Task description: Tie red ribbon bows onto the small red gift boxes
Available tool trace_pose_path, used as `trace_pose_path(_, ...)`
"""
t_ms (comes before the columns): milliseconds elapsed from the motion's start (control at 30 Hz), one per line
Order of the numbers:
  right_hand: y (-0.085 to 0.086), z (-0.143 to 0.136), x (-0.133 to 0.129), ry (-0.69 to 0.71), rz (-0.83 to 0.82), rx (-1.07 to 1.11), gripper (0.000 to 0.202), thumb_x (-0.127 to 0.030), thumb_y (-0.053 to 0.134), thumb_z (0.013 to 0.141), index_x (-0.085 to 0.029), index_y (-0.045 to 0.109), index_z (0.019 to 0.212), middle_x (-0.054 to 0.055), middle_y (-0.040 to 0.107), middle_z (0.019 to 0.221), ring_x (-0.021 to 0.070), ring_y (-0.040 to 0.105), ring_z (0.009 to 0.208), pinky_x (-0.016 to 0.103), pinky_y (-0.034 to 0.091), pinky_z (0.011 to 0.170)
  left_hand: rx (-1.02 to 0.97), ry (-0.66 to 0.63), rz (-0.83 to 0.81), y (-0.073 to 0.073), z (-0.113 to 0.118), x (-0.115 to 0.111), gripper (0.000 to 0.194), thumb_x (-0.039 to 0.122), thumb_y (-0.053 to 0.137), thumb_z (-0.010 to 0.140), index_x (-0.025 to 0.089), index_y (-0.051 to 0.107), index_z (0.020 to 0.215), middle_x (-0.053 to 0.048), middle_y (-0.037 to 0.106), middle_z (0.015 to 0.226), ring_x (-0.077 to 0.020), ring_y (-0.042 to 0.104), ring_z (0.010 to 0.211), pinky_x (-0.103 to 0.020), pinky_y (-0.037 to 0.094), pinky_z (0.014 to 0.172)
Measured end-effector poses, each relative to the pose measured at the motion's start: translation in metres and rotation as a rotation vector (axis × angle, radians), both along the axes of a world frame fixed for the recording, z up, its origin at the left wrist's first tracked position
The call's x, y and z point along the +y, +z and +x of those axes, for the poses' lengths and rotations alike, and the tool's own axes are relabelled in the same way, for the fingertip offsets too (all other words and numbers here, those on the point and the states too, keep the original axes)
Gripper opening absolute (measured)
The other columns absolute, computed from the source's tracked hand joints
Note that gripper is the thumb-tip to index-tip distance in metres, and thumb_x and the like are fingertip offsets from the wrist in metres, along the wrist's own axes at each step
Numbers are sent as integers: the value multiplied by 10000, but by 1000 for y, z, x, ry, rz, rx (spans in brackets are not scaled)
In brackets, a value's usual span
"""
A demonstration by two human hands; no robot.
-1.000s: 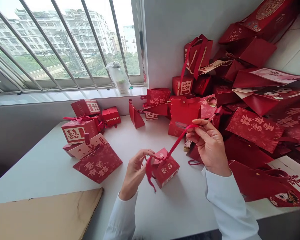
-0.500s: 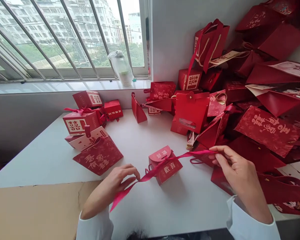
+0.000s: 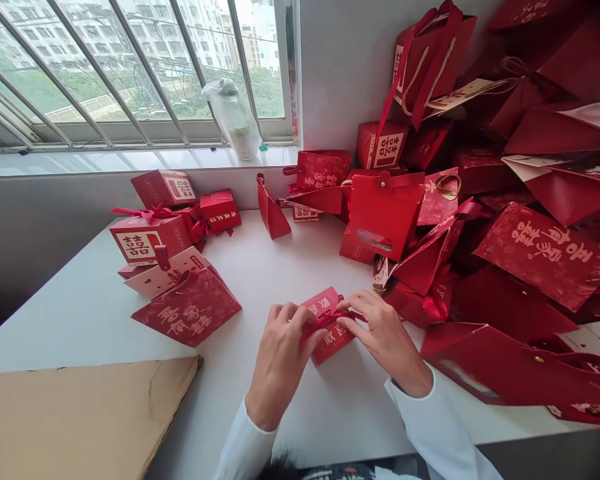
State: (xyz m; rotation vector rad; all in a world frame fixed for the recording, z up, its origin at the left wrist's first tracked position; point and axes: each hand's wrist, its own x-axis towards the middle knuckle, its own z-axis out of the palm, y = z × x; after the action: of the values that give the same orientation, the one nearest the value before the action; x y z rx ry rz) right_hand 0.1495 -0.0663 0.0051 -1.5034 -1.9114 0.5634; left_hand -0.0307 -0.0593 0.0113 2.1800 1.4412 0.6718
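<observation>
Small red box stood on the worktop, its ribbon apparently being knotted.
Left hand and right hand flanked the box, fingers pinched narrowly on the ribbon; the next move seemed to call for drawing its ends snug. Cardboard lay left of the box, piled red bags to its right.

Prob. wkrm: barred window, white tbl, piled gift boxes

Left grip and right grip curl inward, nearly meeting.
</observation>
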Motion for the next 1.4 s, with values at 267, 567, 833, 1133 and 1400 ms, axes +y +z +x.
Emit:
trace_pose_path(267,7,-6,-3,-73,-17,148,120,-179,523,843,-233,627,819,9,653,822,191,582,817,295,431,735,-91,-10,-96,13,-2,9,171,302,528,836,201,524,697,-5,586,746,-169,506,732,-270,402,628)
trace_pose_path(567,8,-11,-4,-226,-245,123,251,-201,482,793,-244,575,1022,-67,529,591,122,492,529,225,335,519,-129,-64,-332,24,-9,21,153,237,468,824,175,534,701,38,545,596,-91,466,545,-193,361,525)
trace_pose_path(833,4,-13,-3,-295,-232,72,286,-199,468,786,-260,554,1052,-77,533,566,120,451,499,227,317,524,-165,-95,-324,19,-20,28,196,296,470,835,168,568,723,27,560,608,-96,482,565,-189,358,534)
trace_pose_path(1133,-8,-15,10,-278,-161,122,257,-236,438,827,-237,552,1058,-35,589,663,149,536,609,237,349,565,-164,-145,-326,13,-26,41,231,339,491,832,167,567,698,6,591,666,-120,511,634,-228,382,607)
trace_pose_path(1400,2,-28,50,-309,36,129,321,-200,420,817,-216,523,1122,-19,605,703,178,583,701,267,369,652,-331,-123,-325,9,-33,72,270,393,510,819,151,583,725,-18,592,703,-142,542,684,-236,427,614)
